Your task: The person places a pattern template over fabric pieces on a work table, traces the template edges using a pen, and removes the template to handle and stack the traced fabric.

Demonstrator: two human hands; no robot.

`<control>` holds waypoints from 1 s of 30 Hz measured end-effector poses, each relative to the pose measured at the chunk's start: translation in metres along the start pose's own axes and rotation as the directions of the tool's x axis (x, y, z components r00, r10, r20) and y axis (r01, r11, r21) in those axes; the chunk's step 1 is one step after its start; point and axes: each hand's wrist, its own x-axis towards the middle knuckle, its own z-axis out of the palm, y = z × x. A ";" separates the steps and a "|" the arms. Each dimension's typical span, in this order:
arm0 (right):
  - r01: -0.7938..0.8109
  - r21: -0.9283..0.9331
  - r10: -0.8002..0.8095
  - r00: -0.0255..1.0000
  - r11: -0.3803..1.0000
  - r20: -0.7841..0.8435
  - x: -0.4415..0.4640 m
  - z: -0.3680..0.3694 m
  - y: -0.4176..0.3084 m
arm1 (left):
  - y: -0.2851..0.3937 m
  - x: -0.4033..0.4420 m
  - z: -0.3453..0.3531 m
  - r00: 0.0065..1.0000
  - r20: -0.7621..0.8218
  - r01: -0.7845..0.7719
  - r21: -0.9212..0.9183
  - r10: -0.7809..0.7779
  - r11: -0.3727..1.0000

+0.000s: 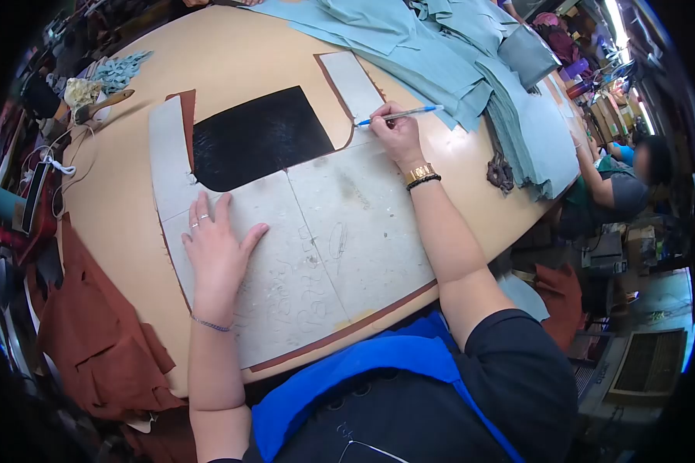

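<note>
A large pale grey U-shaped template (378, 239) with handwriting and a drawn centre line lies on reddish-brown leather (344, 322), which shows along its edges. My left hand (218, 241) rests on the template's left part, fingers spread. Held in my right hand (398, 135) is a blue-and-clear ballpoint pen (418, 113), its tip at the inner edge of the template's right arm. A black sheet (259, 139) lies in the gap between the two arms.
Stacked light-blue leather pieces (440, 69) cover the far right of the tan table (116, 224). A brush (108, 104) lies at far left, near cables. Brown leather (93, 332) hangs over the left edge. Another person (614, 185) sits at right.
</note>
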 end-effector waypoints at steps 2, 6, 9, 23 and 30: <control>0.021 0.002 -0.021 1.000 1.000 0.010 -0.003 0.002 -0.003 | -0.001 0.000 0.001 1.000 -0.007 -0.013 -0.007 0.013 1.000; 0.056 -0.055 -0.054 0.997 0.997 0.050 -0.003 0.003 -0.013 | 0.001 -0.002 0.000 0.998 -0.054 -0.030 0.023 0.032 0.999; 0.069 -0.075 -0.066 0.997 0.995 0.041 -0.004 0.004 -0.018 | 0.001 -0.002 0.000 0.998 -0.056 -0.035 0.025 0.036 0.999; -0.204 0.296 0.232 0.971 0.933 -0.064 -0.004 -0.016 -0.027 | -0.002 -0.002 -0.001 0.996 -0.071 -0.059 -0.013 0.058 0.998; -0.069 -0.413 0.115 0.990 0.908 0.087 -0.095 -0.096 -0.044 | -0.046 -0.019 -0.002 0.995 -0.098 -0.030 -0.218 0.008 0.975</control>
